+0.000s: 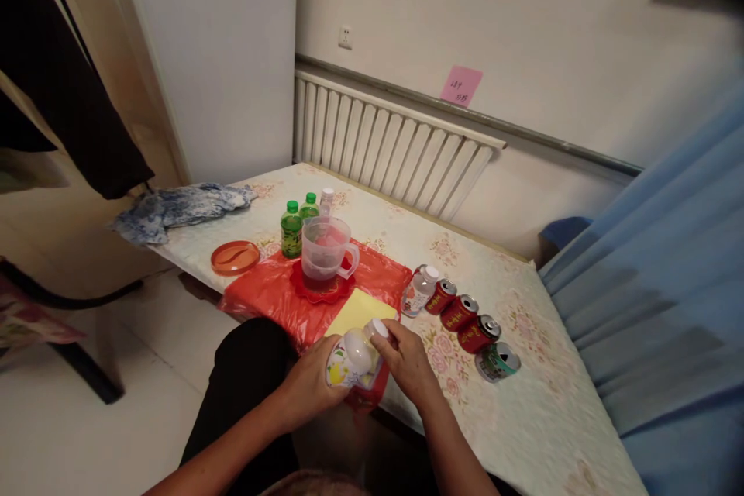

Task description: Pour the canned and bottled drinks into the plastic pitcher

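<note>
My left hand (317, 378) is wrapped round a clear plastic bottle (352, 360) with a lemon-print label, held tilted over the table's near edge. The fingers of my right hand (410, 360) pinch the bottle's white cap (377, 329) at its upper end; whether the cap is loose I cannot tell. Just beyond the bottle lies a yellow paper (361, 311) on a red plastic bag (261, 296). A clear measuring jug (325, 252) with dark liquid at its bottom stands in a red scalloped dish (317, 296) on the bag.
Two green-capped bottles (291, 231) and a white-capped bottle (326, 201) stand behind the jug. An orange round lid (235, 257) lies to the left. On the right are another clear bottle (418, 293), several red cans (459, 313) and a green can (497, 363). A blue curtain (668, 287) hangs at the right.
</note>
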`<action>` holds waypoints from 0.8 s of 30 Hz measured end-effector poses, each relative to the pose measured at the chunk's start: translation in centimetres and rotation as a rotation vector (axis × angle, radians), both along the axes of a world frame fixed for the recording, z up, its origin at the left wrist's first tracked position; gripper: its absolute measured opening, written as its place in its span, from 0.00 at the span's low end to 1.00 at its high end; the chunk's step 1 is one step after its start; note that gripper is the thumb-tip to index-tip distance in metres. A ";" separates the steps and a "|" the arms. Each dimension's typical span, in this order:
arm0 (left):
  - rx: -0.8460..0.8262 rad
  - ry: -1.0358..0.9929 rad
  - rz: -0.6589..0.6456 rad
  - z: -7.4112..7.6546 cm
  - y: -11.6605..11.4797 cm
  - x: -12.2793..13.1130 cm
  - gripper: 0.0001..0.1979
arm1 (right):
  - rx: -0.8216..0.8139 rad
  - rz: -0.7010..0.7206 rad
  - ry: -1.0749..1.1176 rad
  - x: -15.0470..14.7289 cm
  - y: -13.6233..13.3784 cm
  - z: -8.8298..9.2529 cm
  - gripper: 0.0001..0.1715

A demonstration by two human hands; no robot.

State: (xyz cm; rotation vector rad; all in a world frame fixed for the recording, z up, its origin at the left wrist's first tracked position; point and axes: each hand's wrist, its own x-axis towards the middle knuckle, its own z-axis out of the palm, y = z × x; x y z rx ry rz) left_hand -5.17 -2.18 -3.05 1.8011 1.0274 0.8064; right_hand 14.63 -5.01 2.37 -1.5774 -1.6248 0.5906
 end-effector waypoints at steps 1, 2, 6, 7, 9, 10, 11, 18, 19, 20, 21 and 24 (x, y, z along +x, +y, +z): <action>0.018 -0.003 -0.014 -0.1 0.1 -0.2 0.28 | -0.010 0.010 0.016 0.1 0.1 -0.2 0.12; 0.039 -0.008 -0.025 -0.3 0.1 -0.4 0.26 | -0.019 0.014 0.035 0.1 0.2 -0.5 0.12; 0.092 -0.019 -0.058 -0.6 0.3 -0.8 0.22 | -0.041 0.019 0.052 -0.1 0.3 -0.8 0.10; 0.090 -0.021 -0.066 -0.7 0.3 -0.9 0.22 | -0.043 0.036 0.045 -0.1 0.2 -0.7 0.10; 0.067 -0.021 -0.082 -0.9 0.3 -1.1 0.22 | -0.049 0.096 0.028 0.0 0.0 -0.4 0.09; 0.046 -0.017 -0.087 -1.1 0.3 -1.3 0.23 | -0.050 0.135 0.021 0.2 -0.1 -0.2 0.10; 0.019 -0.013 -0.088 -1.2 0.3 -1.5 0.24 | -0.047 0.167 0.020 0.4 -0.1 0.0 0.12; -0.172 -0.028 -0.092 -2.2 0.8 -2.4 0.31 | -0.010 0.042 0.162 2.5 3.0 -2.5 0.22; -0.194 -0.036 -0.084 -2.3 1.0 -2.6 0.31 | -0.008 0.010 0.114 2.6 3.9 -3.3 0.24; -0.217 -0.048 -0.077 -2.4 1.1 -2.7 0.32 | -0.007 -0.014 0.046 2.7 4.8 -4.2 0.25; -0.242 -0.062 -0.072 -2.5 1.3 -2.9 0.32 | 0.000 -0.028 -0.030 2.7 5.6 -5.1 0.25; -0.318 -0.119 -0.049 -2.5 1.7 -3.5 0.33 | 0.010 -0.028 -0.173 2.4 7.6 -7.3 0.23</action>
